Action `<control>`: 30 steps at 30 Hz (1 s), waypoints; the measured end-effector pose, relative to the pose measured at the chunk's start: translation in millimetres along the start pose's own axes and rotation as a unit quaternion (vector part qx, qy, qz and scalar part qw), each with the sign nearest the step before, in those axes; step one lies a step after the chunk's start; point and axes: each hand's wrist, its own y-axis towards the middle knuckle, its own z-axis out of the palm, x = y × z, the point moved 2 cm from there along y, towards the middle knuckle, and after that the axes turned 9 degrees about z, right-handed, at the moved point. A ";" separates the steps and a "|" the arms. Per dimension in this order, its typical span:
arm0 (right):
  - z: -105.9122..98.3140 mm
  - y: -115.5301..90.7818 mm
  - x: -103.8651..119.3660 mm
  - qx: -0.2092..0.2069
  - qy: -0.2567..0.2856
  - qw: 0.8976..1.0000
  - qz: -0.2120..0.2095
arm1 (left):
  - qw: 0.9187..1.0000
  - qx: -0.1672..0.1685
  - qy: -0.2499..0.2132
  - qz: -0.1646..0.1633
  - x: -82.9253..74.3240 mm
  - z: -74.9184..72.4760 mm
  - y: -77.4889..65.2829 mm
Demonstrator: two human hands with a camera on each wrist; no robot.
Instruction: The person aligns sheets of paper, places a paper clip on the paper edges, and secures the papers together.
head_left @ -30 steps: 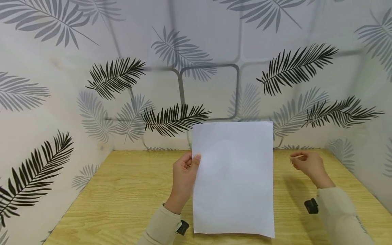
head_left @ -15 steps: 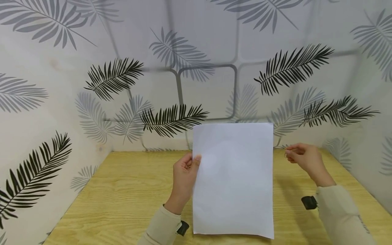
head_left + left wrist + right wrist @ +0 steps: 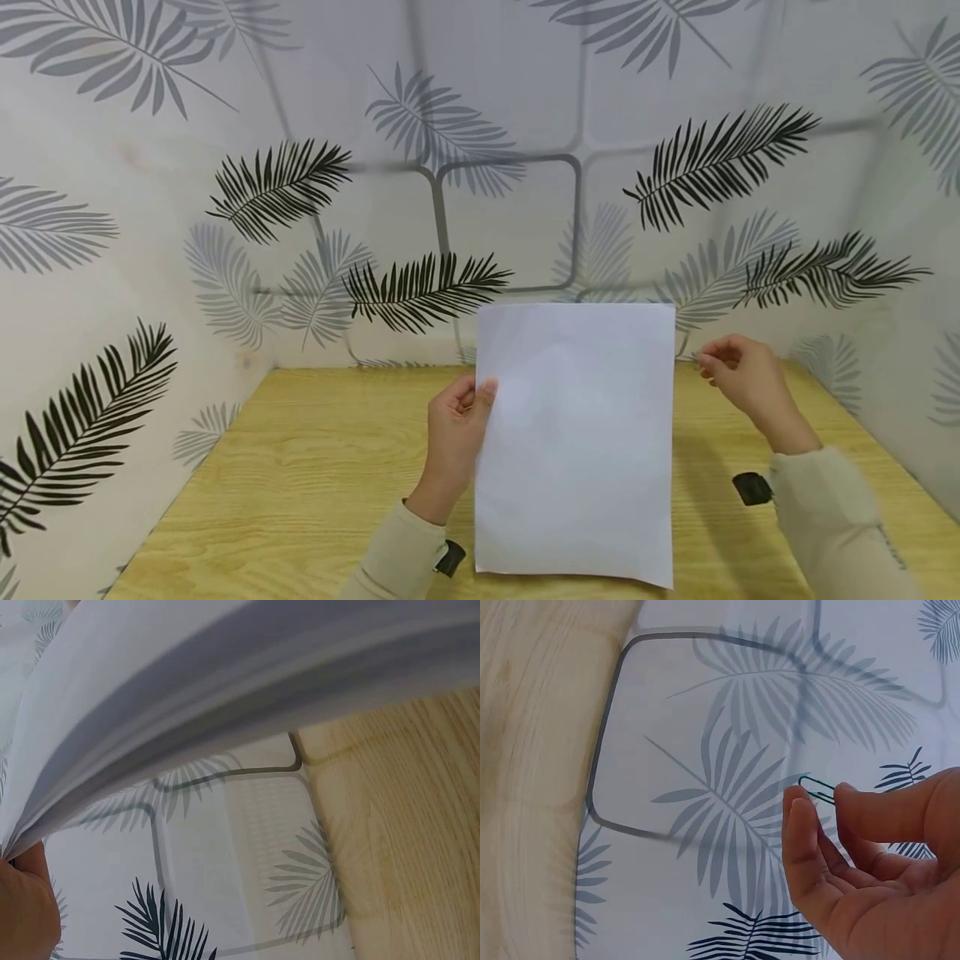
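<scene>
Left hand (image 3: 456, 429): grips the paper (image 3: 576, 450) at its left edge, around mid-height, with the thumb lying on the near face and the fingers curled at the edge
Paper: white, held up over the table (image 3: 322, 467) with its broad face to the head view; several layers show along the edges in the left wrist view; whether the bottom edge touches the table, I cannot tell
Right hand (image 3: 750, 379): narrow grip, thumb and fingertips pinching a paper clip (image 3: 817, 789); held in the air just beyond the paper's right edge, apart from it
Paper clip: dark green wire, one looped end sticking out past the fingertips, clear in the right wrist view
Sleeves (image 3: 836, 517): pale beige, on both arms, with a black device (image 3: 752, 488) at each wrist
Table: yellowish wood grain, below both hands
Wall (image 3: 510, 225): whitish, with black and grey leaves, behind the table
</scene>
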 end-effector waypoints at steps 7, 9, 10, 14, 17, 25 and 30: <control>9.7 0.0 -8.6 0.062 0.055 0.996 0.035 | 1.000 0.001 -0.002 -0.011 1.1 -0.2 -2.3; 11.6 -0.3 -10.3 0.066 0.070 0.995 0.027 | 1.000 -0.001 -0.004 -0.017 1.8 -0.2 -2.5; 12.1 -0.4 -10.7 0.066 0.074 0.995 0.021 | 1.000 -0.002 -0.005 -0.018 2.0 -0.1 -2.5; 12.1 -0.8 -10.2 0.053 0.060 0.997 -0.002 | 1.000 -0.005 -0.007 -0.019 1.9 0.2 -2.2; 10.5 -1.1 -8.9 0.041 0.024 0.999 -0.012 | 1.000 -0.003 -0.005 -0.016 1.2 -0.1 -1.8; 8.7 -0.9 -5.6 0.045 -0.032 0.998 0.005 | 1.000 0.005 0.002 -0.010 1.1 0.0 -0.4; 10.7 -0.8 -5.1 0.043 -0.045 0.998 -0.006 | 1.000 0.006 0.007 -0.019 2.2 0.9 -0.3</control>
